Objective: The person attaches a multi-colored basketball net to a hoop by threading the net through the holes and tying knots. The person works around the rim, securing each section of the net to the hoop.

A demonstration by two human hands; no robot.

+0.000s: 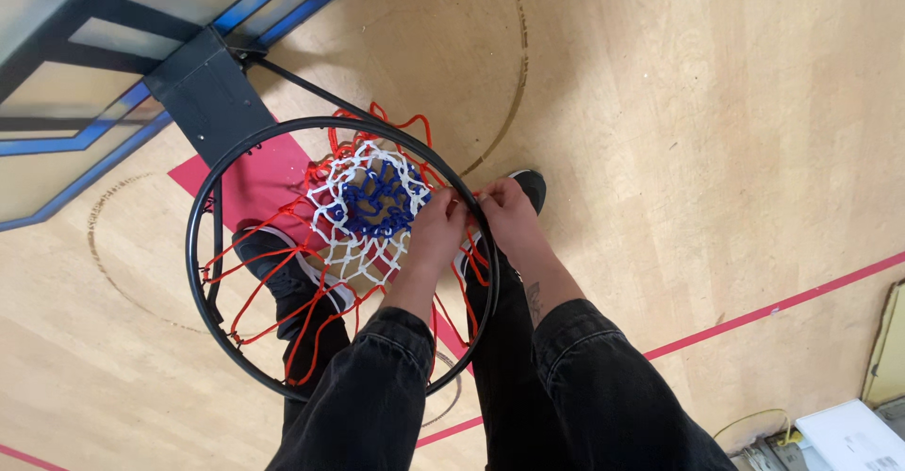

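Both hands pinch red net cord at the right side of the black hoop (193, 245): the left hand (436, 231) works from inside the ring, the right hand (504, 214) from just outside it, fingertips nearly touching across the rim. Each grip is narrow, closed on cord. The red, white and blue net (363, 209) (partly attached) hangs leftward from the hands toward the hoop's centre, nearer the left hand. Below lies a wooden gym floor (716, 103).

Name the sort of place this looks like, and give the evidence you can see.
Probably an indoor sports hall or basketball court: a black basketball hoop with a red, white and blue net on a backboard, above a wooden floor with painted red lines.
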